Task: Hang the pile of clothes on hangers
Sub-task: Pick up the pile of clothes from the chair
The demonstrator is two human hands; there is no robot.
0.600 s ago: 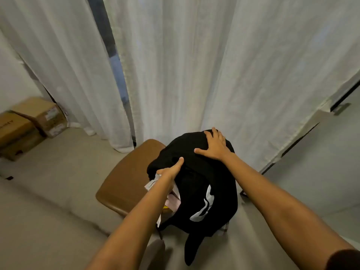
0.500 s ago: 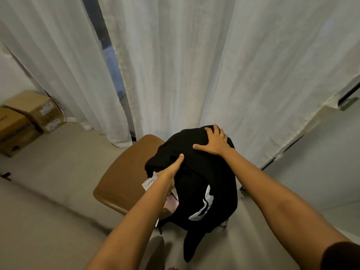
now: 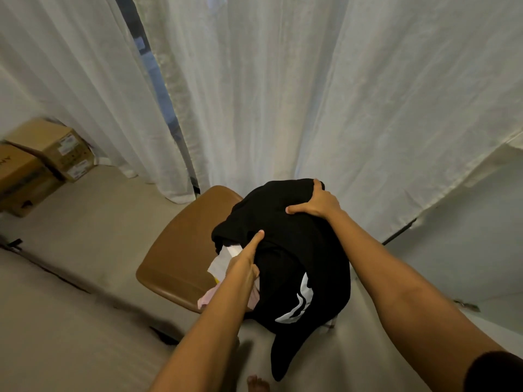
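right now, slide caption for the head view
A black garment on a brown seat, gripped by left hand and right hand

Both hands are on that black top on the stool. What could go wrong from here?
The white and pink clothes sit under the black top near the edge of the stool, so lifting it might drag them onto the floor. The left hand and right hand grip it bunched up, so it may come up tangled, awkward for a hanger.

No legible text; cardboard boxes [image 3: 53, 148] carry labels, print too small and blurred.
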